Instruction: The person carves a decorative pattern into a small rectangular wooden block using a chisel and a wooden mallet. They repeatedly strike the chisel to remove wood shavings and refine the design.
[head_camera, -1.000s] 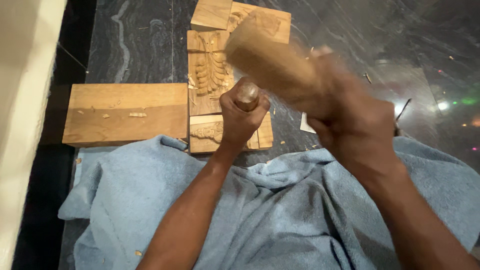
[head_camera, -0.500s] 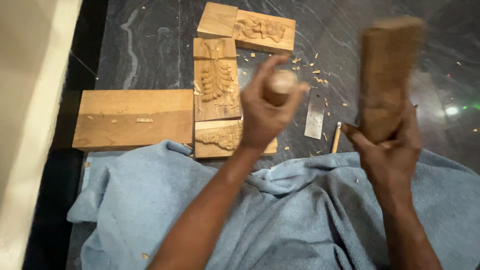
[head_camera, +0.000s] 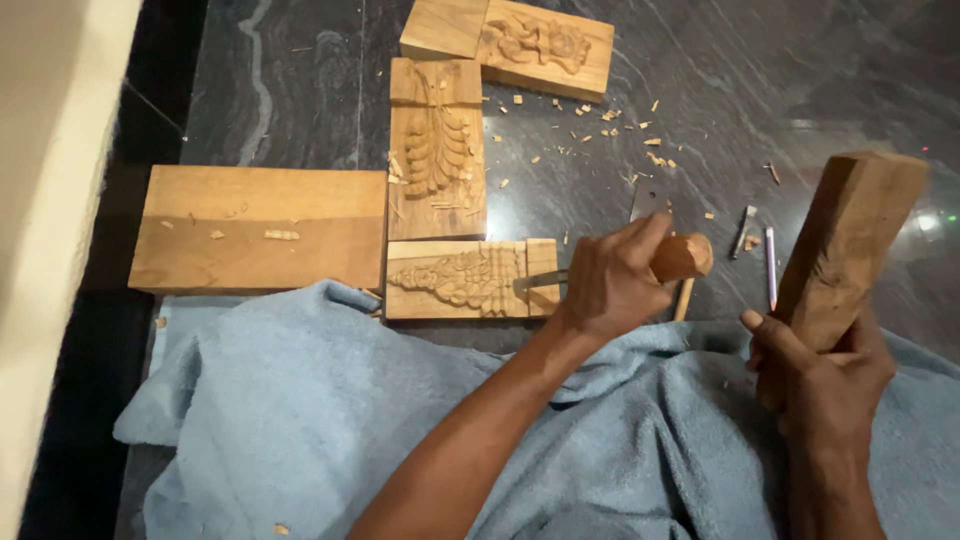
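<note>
My left hand (head_camera: 612, 282) grips a wooden-handled chisel (head_camera: 682, 256), lying almost level with its blade against the right end of a small carved wooden block (head_camera: 470, 279). My right hand (head_camera: 822, 382) holds a thick wooden mallet block (head_camera: 848, 245) upright, off to the right and away from the chisel. A second carved block (head_camera: 436, 148) with a leafy relief stands just behind the small one. A third carved block (head_camera: 507, 44) lies at the top.
A plain plank (head_camera: 256, 229) lies left of the carved blocks on the dark stone floor (head_camera: 300, 90). A blue towel (head_camera: 300, 420) covers my lap. Loose chisels (head_camera: 756, 245) and wood chips (head_camera: 610, 125) are scattered on the right. A pale wall (head_camera: 45, 200) runs along the left.
The mallet has swung back from over the chisel to an upright hold at the right. My left hand has lowered and laid the chisel sideways against the small block's right end.
</note>
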